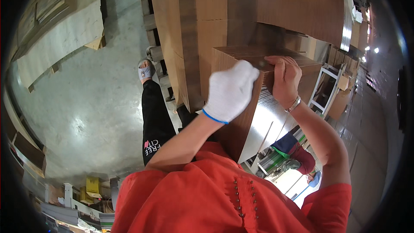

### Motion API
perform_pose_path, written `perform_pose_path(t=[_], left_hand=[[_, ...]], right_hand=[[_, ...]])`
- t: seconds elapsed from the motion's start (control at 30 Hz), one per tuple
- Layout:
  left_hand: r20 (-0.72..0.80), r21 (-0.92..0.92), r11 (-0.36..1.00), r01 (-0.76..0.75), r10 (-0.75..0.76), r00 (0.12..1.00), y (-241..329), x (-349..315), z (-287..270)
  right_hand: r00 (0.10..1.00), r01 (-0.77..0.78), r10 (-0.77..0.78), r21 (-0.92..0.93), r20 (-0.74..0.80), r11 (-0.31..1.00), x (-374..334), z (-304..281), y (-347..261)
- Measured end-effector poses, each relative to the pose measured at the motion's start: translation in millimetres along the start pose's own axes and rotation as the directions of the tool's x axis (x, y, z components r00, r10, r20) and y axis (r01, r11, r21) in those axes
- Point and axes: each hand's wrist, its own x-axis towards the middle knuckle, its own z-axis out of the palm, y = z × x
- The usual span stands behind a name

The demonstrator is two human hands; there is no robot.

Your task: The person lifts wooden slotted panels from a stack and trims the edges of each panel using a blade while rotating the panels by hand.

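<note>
In front of my red shirt rises a stack of brown wood-grain panels (pixel 239 131), its many thin edges showing as fine lines. My left hand (pixel 230 91), in a white knitted glove with a blue cuff, is closed like a fist at the near corner of the stack. What its fingers hold, if anything, is hidden, and the glove is slightly blurred. My right hand (pixel 286 77) is bare, with a metal band at the wrist. Its fingers bend over the upper edge of the panels, close to the glove.
Tall brown stacks (pixel 185 39) stand on wooden pallets just beyond, and a larger brown panel stack (pixel 302 2) is at upper right. A light metal frame (pixel 324 88) is on the right. Grey floor (pixel 116 116) lies left, with a sheet-covered stack (pixel 64 39). Another person (pixel 302 159) is at lower right.
</note>
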Motion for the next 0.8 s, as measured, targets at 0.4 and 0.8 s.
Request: perform_pose_path(t=[0.4,0.8], left_hand=[[-0.042,0.349,0.853,0.389,-0.4,0.915,-96,5,-2],[-0.116,0.382,0.8,0.463,-0.455,0.883,-147,11,-7]], right_hand=[[1.0,0.01,-0.01,0.004,0.021,1.0,2,-2,-6],[0.999,-0.014,0.014,0.006,0.038,1.0,-1,-1,-2]])
